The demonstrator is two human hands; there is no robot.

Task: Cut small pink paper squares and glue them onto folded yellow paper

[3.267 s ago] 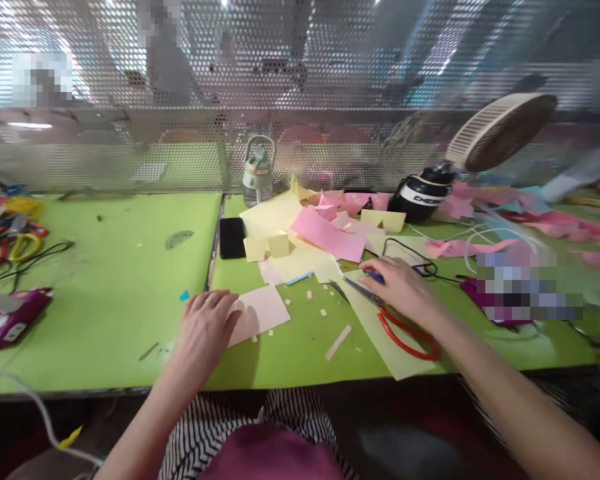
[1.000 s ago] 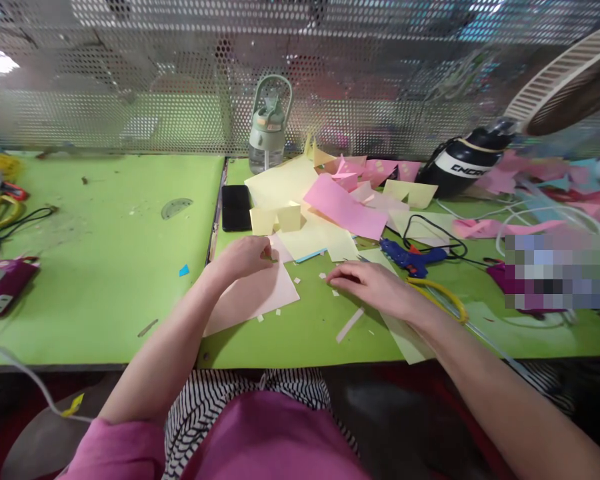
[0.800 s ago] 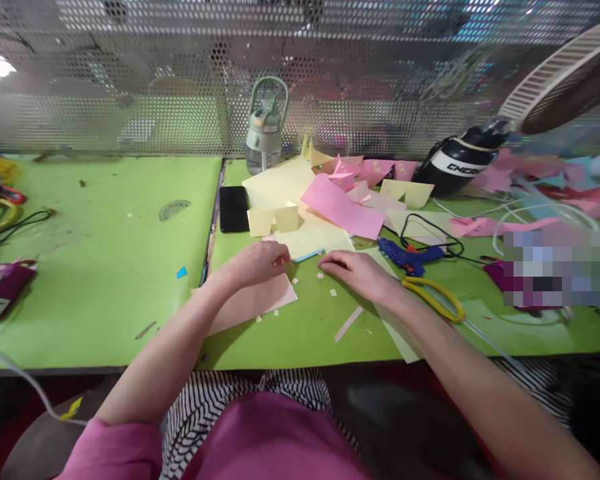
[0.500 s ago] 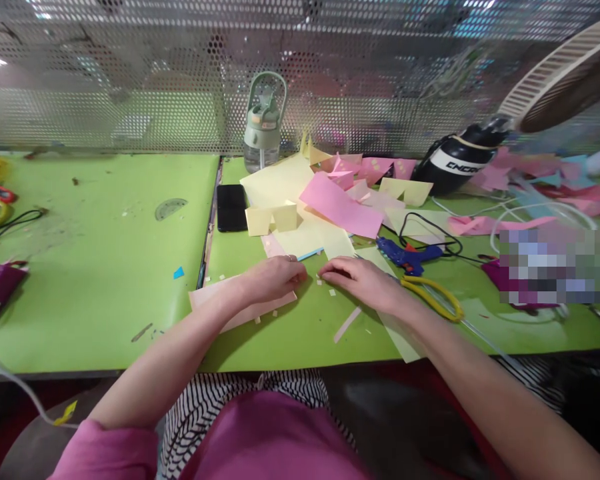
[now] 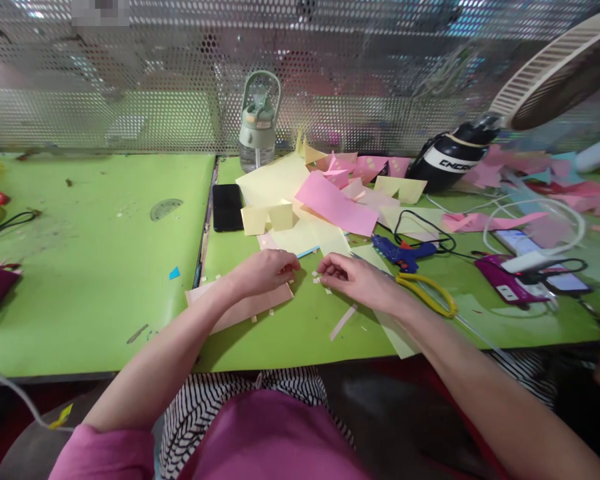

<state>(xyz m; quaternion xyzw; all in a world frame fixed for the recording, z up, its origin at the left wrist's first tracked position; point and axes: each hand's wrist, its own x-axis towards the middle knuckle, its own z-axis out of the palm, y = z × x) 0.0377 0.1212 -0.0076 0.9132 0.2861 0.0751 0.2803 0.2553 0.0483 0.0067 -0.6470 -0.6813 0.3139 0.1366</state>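
Observation:
My left hand [image 5: 266,272] rests over the upper edge of a pale pink paper strip [image 5: 245,305], fingers curled together; whatever they hold is hidden. Across a small gap, my right hand [image 5: 349,277] has its fingers bent in and fingertips close beside tiny pale paper squares [image 5: 315,281]. Whether a square is pinched there is too small to tell. A narrow pale pink strip [image 5: 343,323] lies below that hand, and a pale green sheet [image 5: 396,333] is partly under its wrist. Between and beyond the hands is a thin blue strip [image 5: 308,252].
Yellow-handled scissors [image 5: 430,293] and a blue glue gun [image 5: 403,253] lie to the right. Behind are a folded cream paper piece [image 5: 267,218], pink paper [image 5: 337,203], a black phone [image 5: 227,207] and a bottle [image 5: 257,137]. A purple power strip [image 5: 505,280] and cables sit farther right.
My right fingers have curled inward beside the tiny paper squares, and those squares lie closer together. My left hand stays over the pink strip. The view has shifted slightly.

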